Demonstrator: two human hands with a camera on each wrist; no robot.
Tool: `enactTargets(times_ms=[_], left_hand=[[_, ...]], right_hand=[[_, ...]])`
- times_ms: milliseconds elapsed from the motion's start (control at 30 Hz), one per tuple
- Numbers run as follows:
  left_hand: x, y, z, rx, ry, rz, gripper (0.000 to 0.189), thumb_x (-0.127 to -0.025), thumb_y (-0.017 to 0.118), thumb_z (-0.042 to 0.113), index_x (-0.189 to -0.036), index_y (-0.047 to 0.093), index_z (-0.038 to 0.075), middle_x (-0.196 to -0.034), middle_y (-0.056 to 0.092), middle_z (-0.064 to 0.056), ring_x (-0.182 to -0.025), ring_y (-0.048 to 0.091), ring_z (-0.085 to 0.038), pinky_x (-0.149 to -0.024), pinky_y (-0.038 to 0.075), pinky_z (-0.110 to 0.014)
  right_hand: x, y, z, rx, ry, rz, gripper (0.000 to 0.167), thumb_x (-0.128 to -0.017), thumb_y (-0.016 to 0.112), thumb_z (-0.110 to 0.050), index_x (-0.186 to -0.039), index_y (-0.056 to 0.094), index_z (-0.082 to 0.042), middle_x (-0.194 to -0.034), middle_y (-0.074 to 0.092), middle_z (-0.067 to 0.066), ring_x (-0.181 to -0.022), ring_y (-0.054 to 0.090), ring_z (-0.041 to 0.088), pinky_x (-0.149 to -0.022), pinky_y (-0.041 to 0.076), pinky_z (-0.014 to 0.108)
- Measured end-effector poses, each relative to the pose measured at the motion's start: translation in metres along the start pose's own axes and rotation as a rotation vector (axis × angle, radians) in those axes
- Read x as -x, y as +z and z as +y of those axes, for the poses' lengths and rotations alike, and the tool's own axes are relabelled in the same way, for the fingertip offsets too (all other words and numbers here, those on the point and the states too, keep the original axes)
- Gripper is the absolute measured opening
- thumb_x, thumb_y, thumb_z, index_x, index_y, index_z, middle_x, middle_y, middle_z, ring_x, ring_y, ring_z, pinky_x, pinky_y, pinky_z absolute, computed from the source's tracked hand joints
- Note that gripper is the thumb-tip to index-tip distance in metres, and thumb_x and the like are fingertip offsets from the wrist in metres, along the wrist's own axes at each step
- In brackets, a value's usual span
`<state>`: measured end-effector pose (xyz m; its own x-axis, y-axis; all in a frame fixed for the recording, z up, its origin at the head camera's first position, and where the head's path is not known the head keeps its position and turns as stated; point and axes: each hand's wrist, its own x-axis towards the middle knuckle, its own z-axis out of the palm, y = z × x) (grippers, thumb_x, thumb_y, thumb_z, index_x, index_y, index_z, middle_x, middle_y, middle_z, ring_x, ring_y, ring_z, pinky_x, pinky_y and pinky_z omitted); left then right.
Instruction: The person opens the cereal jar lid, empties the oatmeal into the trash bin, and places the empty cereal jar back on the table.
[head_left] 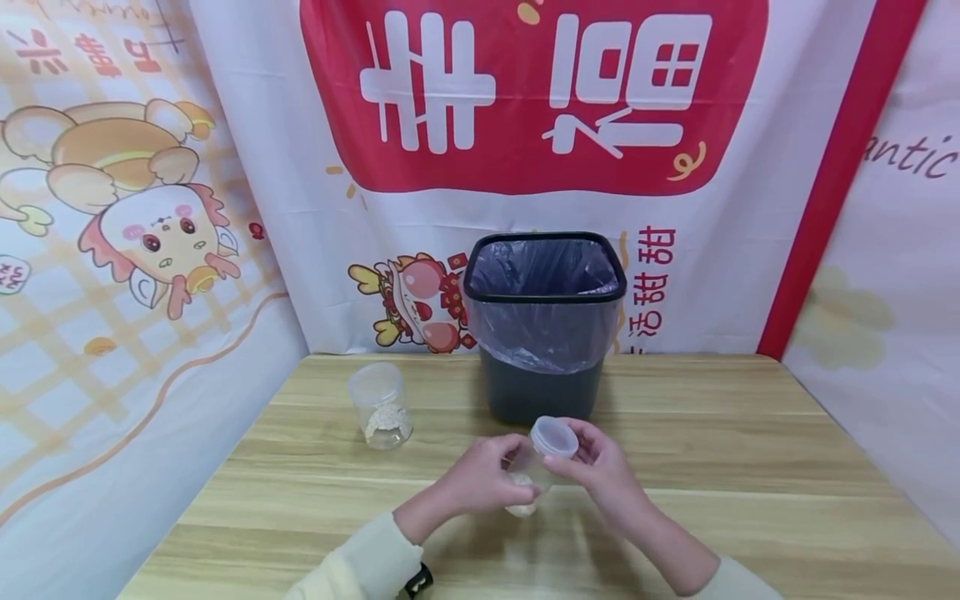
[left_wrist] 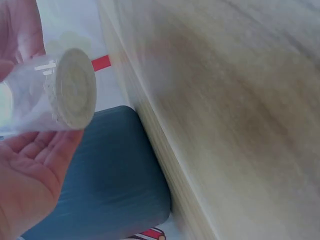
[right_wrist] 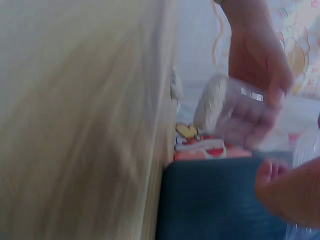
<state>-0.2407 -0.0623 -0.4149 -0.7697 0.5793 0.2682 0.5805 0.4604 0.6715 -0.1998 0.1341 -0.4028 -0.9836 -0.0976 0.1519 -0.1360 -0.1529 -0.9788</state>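
My left hand grips a clear plastic jar around its side. The jar is tilted, its mouth end up and to the right. A layer of white grainy stuff lies at its bottom. At the mouth end, my right hand holds the rim of a translucent round lid between thumb and fingers. I cannot tell whether the lid is screwed tight. In the left wrist view the jar's round base faces the camera, above the left palm.
A second clear jar, with white bits in it, stands on the wooden table at the left. Behind the hands stands a dark bin lined with a clear bag. Printed cloths hang at the back and sides.
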Motion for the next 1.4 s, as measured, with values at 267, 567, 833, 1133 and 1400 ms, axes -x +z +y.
enactTargets(times_ms=[267,567,833,1133,1400], left_hand=[[0.004,-0.002,-0.007,0.145,-0.031,-0.124,0.041,-0.074,0.076,0.023,-0.113,0.067,0.011,-0.094,0.068,0.005,-0.086,0.065,-0.012,-0.077,0.053,-0.026],[0.004,0.0,-0.008,0.145,-0.026,-0.101,0.041,-0.075,0.077,0.023,-0.112,0.067,0.009,-0.095,0.068,0.002,-0.088,0.064,-0.012,-0.078,0.052,-0.024],[0.003,0.006,0.002,0.011,-0.041,0.089,0.049,-0.072,0.083,0.034,-0.11,0.065,0.009,-0.097,0.065,0.003,-0.086,0.062,-0.009,-0.076,0.053,-0.026],[0.006,0.014,0.008,-0.138,-0.027,0.198,0.051,-0.069,0.085,0.041,-0.103,0.064,0.01,-0.089,0.063,0.004,-0.075,0.056,-0.007,-0.064,0.049,-0.021],[0.007,0.017,0.007,-0.177,-0.012,0.199,0.05,-0.069,0.084,0.044,-0.1,0.064,0.01,-0.086,0.061,0.004,-0.072,0.053,-0.006,-0.062,0.046,-0.02]], right_hand=[[-0.004,-0.023,0.002,0.061,-0.062,-0.342,0.054,-0.09,0.064,-0.001,-0.135,0.039,0.017,-0.121,0.058,0.016,-0.107,0.059,0.014,-0.088,0.05,0.028],[-0.002,-0.021,0.007,0.009,-0.047,-0.323,0.065,-0.09,0.065,-0.002,-0.143,0.029,0.012,-0.13,0.053,0.017,-0.114,0.056,0.012,-0.093,0.047,0.027],[0.007,0.011,0.003,-0.023,0.031,0.094,0.059,-0.083,0.07,0.006,-0.134,0.04,0.008,-0.128,0.054,0.02,-0.109,0.056,0.011,-0.09,0.047,0.021],[0.009,0.03,0.004,0.018,0.064,0.262,0.058,-0.083,0.073,-0.003,-0.129,0.04,0.006,-0.126,0.055,0.019,-0.114,0.054,0.022,-0.088,0.046,0.019],[0.008,0.03,0.007,0.027,0.081,0.265,0.057,-0.084,0.074,-0.007,-0.129,0.04,0.006,-0.125,0.056,0.019,-0.117,0.054,0.024,-0.087,0.046,0.018]])
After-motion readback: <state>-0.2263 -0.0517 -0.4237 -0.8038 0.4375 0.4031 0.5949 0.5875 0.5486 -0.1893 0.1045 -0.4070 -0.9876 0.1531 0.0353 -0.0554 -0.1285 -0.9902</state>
